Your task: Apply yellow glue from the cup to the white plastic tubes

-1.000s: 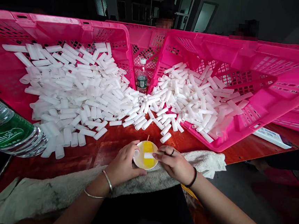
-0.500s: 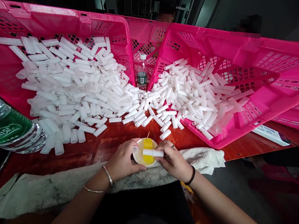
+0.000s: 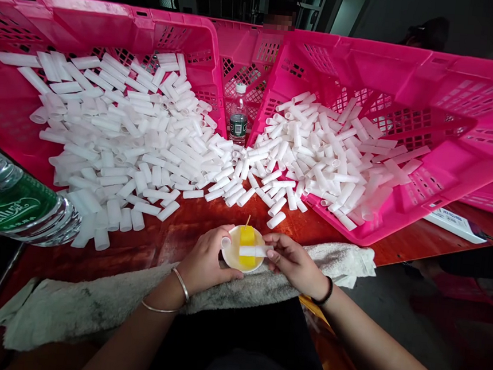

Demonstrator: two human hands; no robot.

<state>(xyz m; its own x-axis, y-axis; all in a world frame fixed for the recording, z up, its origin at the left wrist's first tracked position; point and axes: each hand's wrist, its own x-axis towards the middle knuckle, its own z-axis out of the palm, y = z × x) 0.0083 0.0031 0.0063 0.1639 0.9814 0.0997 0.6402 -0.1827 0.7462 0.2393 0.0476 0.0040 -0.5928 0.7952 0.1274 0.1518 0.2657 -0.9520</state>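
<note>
The right hand [image 3: 295,264] is closed in a pinch on the right end of one white tube [image 3: 254,250], which lies crosswise over the small white dish [image 3: 229,258], its left end above the yellow pad [image 3: 246,237] in the dish; I cannot tell if it touches the pad. Compared with one second ago, more of the tube now shows: the fingertips have moved out toward its far end, while the tube itself stayed over the dish. So the tube is not put down and not lifted away; it is held at the pad. The left hand [image 3: 205,263] remains curled at the left rim of the dish, and it seems to pinch a short white piece [image 3: 226,242] at the thumb tip. A thin stick [image 3: 247,221] stands up from the pad. The dish rests at the edge of a grey towel [image 3: 89,303] on the red worktop [image 3: 182,231]. Behind, many loose tubes [image 3: 146,142] spill from two tilted pink crates [image 3: 411,73], with an upright bottle [image 3: 237,121] between them, and a lying bottle [image 3: 15,205] at the left.
</note>
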